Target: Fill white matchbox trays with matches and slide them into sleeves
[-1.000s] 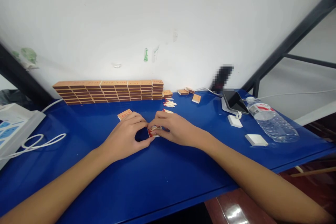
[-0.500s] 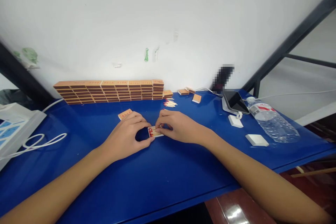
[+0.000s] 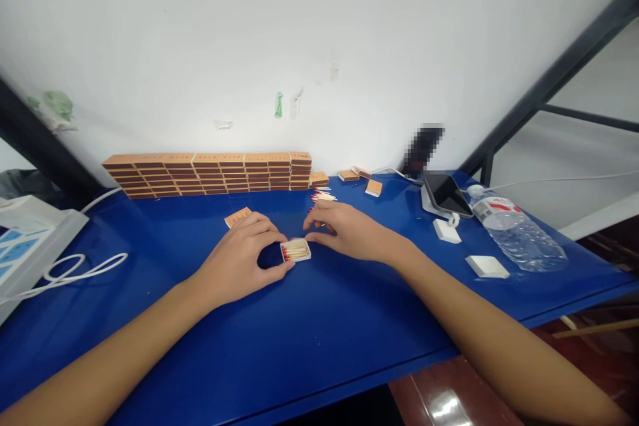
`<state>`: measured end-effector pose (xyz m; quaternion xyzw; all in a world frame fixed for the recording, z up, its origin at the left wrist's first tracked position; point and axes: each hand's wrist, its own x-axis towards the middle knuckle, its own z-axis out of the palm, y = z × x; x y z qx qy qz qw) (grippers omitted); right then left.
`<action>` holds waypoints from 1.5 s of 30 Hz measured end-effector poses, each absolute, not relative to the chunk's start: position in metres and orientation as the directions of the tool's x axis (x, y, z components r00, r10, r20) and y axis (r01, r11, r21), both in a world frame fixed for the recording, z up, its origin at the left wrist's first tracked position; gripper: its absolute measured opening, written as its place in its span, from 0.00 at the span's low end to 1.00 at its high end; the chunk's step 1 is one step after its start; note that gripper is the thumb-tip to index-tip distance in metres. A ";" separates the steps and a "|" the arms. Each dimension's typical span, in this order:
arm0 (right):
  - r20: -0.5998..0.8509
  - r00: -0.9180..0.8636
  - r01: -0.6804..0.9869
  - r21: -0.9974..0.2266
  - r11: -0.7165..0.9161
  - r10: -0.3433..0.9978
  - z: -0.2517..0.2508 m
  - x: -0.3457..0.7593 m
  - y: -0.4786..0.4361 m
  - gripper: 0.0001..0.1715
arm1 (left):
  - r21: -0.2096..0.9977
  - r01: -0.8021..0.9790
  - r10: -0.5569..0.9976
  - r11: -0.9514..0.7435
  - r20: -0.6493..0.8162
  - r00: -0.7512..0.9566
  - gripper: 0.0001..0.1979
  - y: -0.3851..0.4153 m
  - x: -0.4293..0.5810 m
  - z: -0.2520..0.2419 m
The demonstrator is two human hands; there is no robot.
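A small white matchbox tray lies on the blue table, filled with red-tipped matches. My left hand steadies the tray at its left end, the thumb near the front corner and a fingertip at the back corner. My right hand hovers at the tray's right end, thumb and fingers apart, with nothing seen between them. Behind it lies a loose pile of matches, partly covered by the hand. An orange matchbox cover rests just beyond my left fingers.
A long stack of matchboxes lines the wall. More matchboxes lie at the back right. Farther right are a phone, white blocks and a plastic bottle. A white power strip with cable occupies the left side.
My right hand has drawn back to the right from the tray and its fingers have parted, uncovering the matches inside. My left hand stays in place.
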<state>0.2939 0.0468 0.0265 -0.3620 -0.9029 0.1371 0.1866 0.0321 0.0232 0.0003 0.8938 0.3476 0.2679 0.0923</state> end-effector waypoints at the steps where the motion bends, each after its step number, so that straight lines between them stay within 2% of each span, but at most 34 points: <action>1: 0.221 -0.669 0.611 -0.380 0.694 0.710 0.025 0.295 0.049 0.05 | 0.353 0.572 0.672 -0.740 0.414 0.614 0.12 0.023 0.032 0.000; 6: 0.133 -0.689 0.618 -0.405 0.674 0.712 0.021 0.295 0.053 0.05 | 0.357 0.573 0.675 -0.738 0.410 0.613 0.13 0.023 0.032 0.001; 11: 0.240 -0.640 0.624 -0.392 0.676 0.730 0.020 0.293 0.053 0.06 | 0.337 0.576 0.667 -0.745 0.404 0.626 0.12 0.023 0.032 0.002; 15: 0.255 -0.681 0.593 -0.358 0.722 0.686 0.011 0.291 0.058 0.18 | 0.350 0.582 0.679 -0.734 0.388 0.623 0.12 0.023 0.033 0.001; 17: 0.221 -0.706 0.592 -0.337 0.732 0.673 0.007 0.291 0.063 0.15 | 0.349 0.584 0.680 -0.733 0.390 0.621 0.13 0.023 0.033 0.001; 20: 0.167 -0.667 0.656 -0.330 0.679 0.726 0.006 0.293 0.067 0.07 | 0.341 0.581 0.674 -0.739 0.396 0.623 0.13 0.024 0.032 0.001; 22: 0.139 -0.641 0.683 -0.347 0.643 0.755 0.008 0.296 0.066 0.05 | 0.334 0.578 0.667 -0.745 0.406 0.625 0.12 0.024 0.032 0.001; 28: 0.235 -0.636 0.581 -0.482 0.656 0.735 0.021 0.282 0.041 0.08 | 0.309 0.600 0.672 -0.738 0.419 0.611 0.12 0.025 0.032 0.002; 35: 0.283 -0.597 0.610 -0.448 0.654 0.751 0.024 0.291 0.049 0.04 | 0.318 0.604 0.680 -0.731 0.415 0.604 0.13 0.025 0.032 0.002; 37: 0.224 -0.570 0.672 -0.426 0.606 0.790 0.025 0.308 0.061 0.03 | 0.321 0.601 0.679 -0.732 0.413 0.607 0.12 0.025 0.032 0.002; 41: 0.012 -0.554 0.742 -0.447 0.500 0.832 0.025 0.326 0.072 0.09 | 0.327 0.596 0.679 -0.733 0.406 0.612 0.13 0.024 0.032 0.003; 45: -0.039 -0.580 0.726 -0.478 0.495 0.813 0.030 0.329 0.069 0.09 | 0.333 0.595 0.681 -0.732 0.410 0.607 0.13 0.024 0.031 0.003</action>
